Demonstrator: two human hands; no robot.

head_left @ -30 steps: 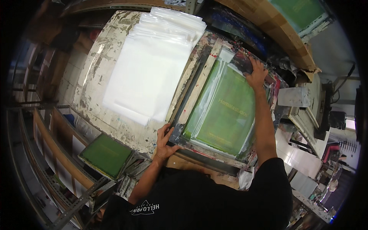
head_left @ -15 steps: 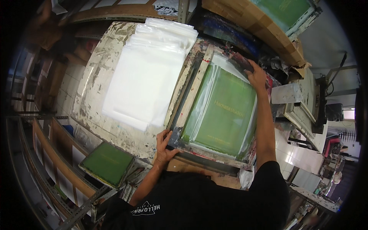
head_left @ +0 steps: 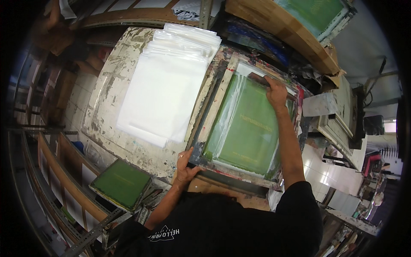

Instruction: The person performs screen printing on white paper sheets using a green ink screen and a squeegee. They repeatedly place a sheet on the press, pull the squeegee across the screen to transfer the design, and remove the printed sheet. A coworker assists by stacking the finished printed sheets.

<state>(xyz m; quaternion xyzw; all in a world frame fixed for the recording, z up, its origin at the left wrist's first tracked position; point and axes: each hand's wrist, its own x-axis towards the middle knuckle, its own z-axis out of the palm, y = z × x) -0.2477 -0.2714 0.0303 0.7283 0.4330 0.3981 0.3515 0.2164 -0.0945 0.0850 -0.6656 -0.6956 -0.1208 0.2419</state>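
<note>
A silk screen with a green mesh and a paint-stained wooden frame lies before me. White ink streaks run along the mesh's left side, and faint yellowish lettering shows in its middle. My right hand is closed round a dark squeegee, down at the mesh's far end. At the frame's near left corner, my left hand grips the edge between thumb and fingers. Left of the screen lies a stack of white translucent plastic sheets or bags, fanned at its far end.
A worn, paint-chipped table bears the stack. Another green screen lies low at the left, beside racks with wooden boards. Cardboard and another screen stand beyond. A person is at the far left.
My right hand has moved left and slightly nearer with the squeegee, from the frame's far right corner onto the mesh. My left hand stays at the near corner.
</note>
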